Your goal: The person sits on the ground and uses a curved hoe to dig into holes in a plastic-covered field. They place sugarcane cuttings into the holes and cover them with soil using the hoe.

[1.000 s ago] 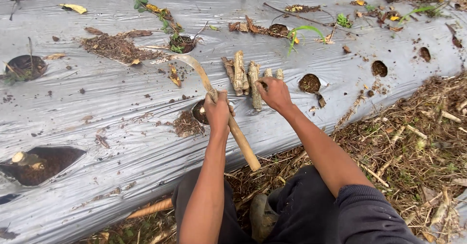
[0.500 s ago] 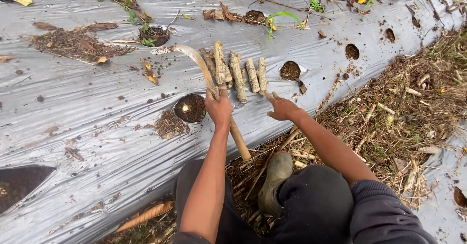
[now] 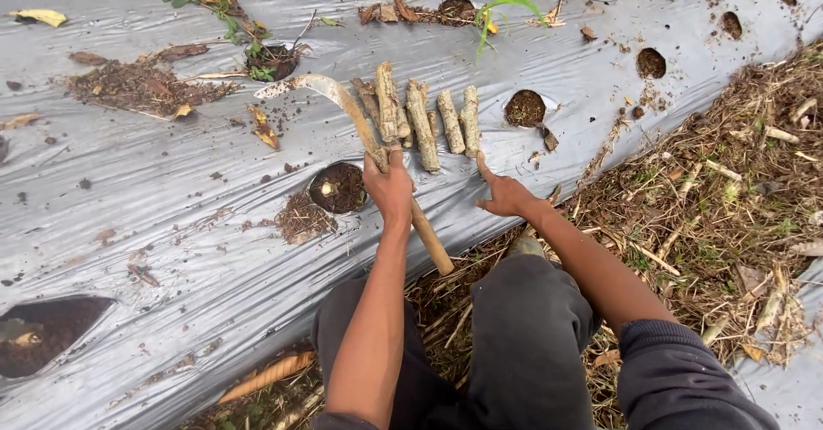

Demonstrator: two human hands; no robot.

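Left hand point(image 3: 387, 186) gripping sickle point(image 3: 360, 130), right hand point(image 3: 506, 194) open beside stem cuttings point(image 3: 420, 117)

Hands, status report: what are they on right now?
Left hand gripping sickle handle. Right hand open, empty, beside stem cuttings. Planting hole unobstructed.

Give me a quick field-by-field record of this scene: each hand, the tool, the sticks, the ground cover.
Left hand: left hand gripping the wooden handle of the sickle
Right hand: right hand open, fingers spread, holding nothing, just below the stick cuttings
Tool: curved blade lying on the sheet, pointing left
Sticks: a row of short cuttings side by side on the sheet
Ground cover: grey plastic sheet with round planting holes
Nearest hole: planting hole with soil, beside the left hand
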